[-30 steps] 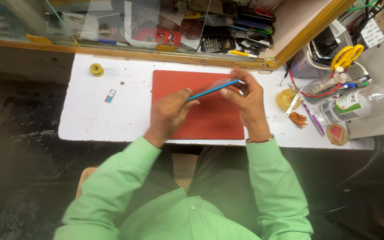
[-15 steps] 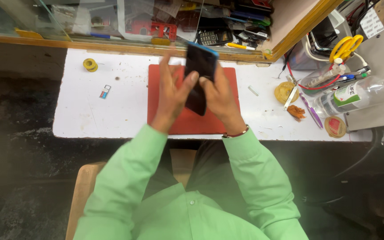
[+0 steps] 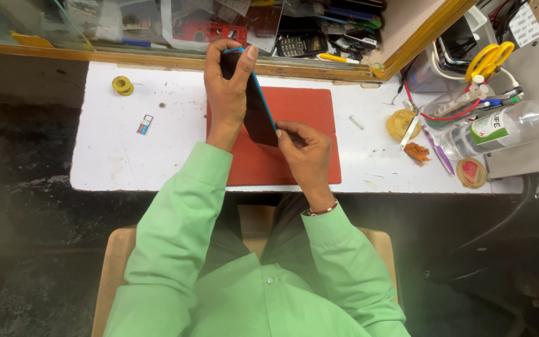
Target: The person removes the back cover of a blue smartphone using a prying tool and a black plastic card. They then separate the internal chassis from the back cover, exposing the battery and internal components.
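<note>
Standing on edge over the red mat (image 3: pixel 294 118), a dark phone (image 3: pixel 256 109) with a blue rim is showing its black face. The left hand (image 3: pixel 227 90) is curling its fingers around the 12 o'clock end, while the right hand (image 3: pixel 304 153) is pinching the 6 o'clock corner.

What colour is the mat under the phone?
Red. The mat shows best in the head view, beneath the phone held by both hands.
</note>
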Tool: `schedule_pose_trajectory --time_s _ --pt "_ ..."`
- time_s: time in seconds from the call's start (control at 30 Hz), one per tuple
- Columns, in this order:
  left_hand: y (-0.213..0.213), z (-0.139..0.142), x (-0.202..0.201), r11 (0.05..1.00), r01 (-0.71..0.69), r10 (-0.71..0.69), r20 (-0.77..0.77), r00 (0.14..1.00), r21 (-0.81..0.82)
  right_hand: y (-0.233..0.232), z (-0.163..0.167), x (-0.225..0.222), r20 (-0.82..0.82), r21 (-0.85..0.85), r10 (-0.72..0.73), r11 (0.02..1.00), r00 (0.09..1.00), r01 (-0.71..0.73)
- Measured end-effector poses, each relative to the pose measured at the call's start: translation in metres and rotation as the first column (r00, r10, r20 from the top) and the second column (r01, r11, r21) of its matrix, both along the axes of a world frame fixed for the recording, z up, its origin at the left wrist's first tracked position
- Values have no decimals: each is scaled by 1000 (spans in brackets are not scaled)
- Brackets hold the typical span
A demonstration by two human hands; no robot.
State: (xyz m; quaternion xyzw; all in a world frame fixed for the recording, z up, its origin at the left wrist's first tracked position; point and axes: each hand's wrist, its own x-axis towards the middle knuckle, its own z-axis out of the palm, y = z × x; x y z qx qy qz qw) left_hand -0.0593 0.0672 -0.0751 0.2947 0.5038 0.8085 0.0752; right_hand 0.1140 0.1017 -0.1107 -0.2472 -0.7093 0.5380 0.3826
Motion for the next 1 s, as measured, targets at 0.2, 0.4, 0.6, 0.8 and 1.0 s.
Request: schedule_pose_trajectory --time_s 0.2,0.4,0.6,0.8,1.0 --pt "1 0 1 999 -39 39 30 999 -10 -1 16 -4 77 87 -77 994 994 70" --pt "6 -2 -2 998 -45 49 127 991 -35 4 37 -7 225 110 -121 989 967 98" --pt "11 -4 -1 996 -71 78 122 990 -57 8 53 -8 315 191 -115 980 942 56" --pt "8 -7 -1 997 -64 69 135 988 -39 13 53 -13 294 318 -144 947 945 45" --pt "8 -10 0 999 -45 49 144 988 -30 17 56 -16 314 359 -147 933 938 26"
